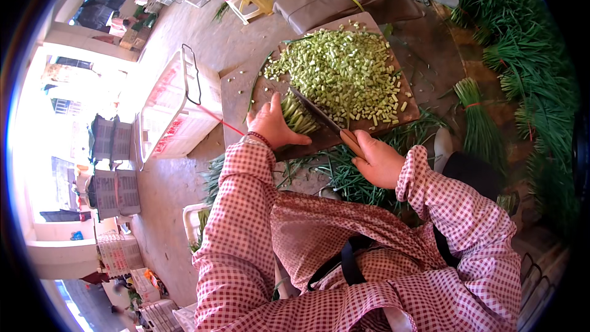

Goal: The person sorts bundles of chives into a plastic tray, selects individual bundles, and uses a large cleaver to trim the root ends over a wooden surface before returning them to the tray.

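Note:
A brown chopping board (237, 122) carries a wide heap of chopped pale-green stalk pieces (343, 67). My left hand (272, 124), a beaded bracelet at its wrist, is spread wide around the near-left side of a short bunch of green stalks (298, 115). Its thumb points right, below the stalks' near ends; whether it presses on them is hard to tell. My right hand (380, 159) grips the wooden handle of a kitchen knife (318, 111). The blade slants up to the left, between the bunch and the heap. One long green stem (259, 84) lies left of the heap.
Left of the board stands a white plastic crate (177, 117) with a wire handle and red string. Loose green leaves (355, 180) cover the floor below the board. Tied bundles of greens (477, 120) lie to the right. A yellow stool (249, 0) stands beyond.

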Demonstrator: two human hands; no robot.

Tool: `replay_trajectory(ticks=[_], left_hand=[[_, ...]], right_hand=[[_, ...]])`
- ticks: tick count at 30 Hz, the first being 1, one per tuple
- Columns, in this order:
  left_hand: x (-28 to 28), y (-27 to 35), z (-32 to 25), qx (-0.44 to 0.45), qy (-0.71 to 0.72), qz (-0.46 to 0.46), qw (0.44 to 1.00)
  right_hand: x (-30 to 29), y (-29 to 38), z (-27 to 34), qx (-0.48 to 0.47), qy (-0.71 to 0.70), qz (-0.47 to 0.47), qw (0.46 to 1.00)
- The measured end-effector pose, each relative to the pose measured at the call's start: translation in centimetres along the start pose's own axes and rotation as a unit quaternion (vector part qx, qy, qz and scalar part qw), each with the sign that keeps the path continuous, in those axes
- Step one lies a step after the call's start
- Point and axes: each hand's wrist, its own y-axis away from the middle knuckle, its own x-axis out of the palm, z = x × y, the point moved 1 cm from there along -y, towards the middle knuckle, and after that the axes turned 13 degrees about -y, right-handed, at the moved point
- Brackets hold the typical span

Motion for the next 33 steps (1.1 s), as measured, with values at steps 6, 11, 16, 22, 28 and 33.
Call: replay_trajectory(ticks=[6, 11, 16, 22, 28, 33], left_hand=[[2.3, 0.2, -0.9, 0.018, 0.027, -0.035, 0.999], [1.8, -0.3, -1.7, -0.005, 0.006, -0.009, 1.000], [2.3, -1.1, -1.4, -0.006, -0.012, -0.021, 1.000], [1.9, -1.3, -1.2, -0.006, -0.021, 0.010, 1.000], [1.7, -1.5, -1.4, -0.005, -0.033, 0.022, 0.999], [2.1, -1.6, -1.3, -0.005, -0.012, -0.004, 1.000]], right_hand=[[-0.4, -0.9, 0.2, -0.082, 0.024, -0.031, 0.996], [0.7, -5.8, -0.1, -0.041, 0.067, -0.071, 0.994], [0.4, -6.8, 0.8, -0.042, 0.130, -0.063, 0.989], [-1.4, -2.7, 5.2, -0.121, 0.127, -0.102, 0.979], [0.5, -1.8, 4.6, -0.091, 0.122, -0.078, 0.985], [0.9, -2.7, 5.4, -0.023, 0.145, -0.050, 0.988]])
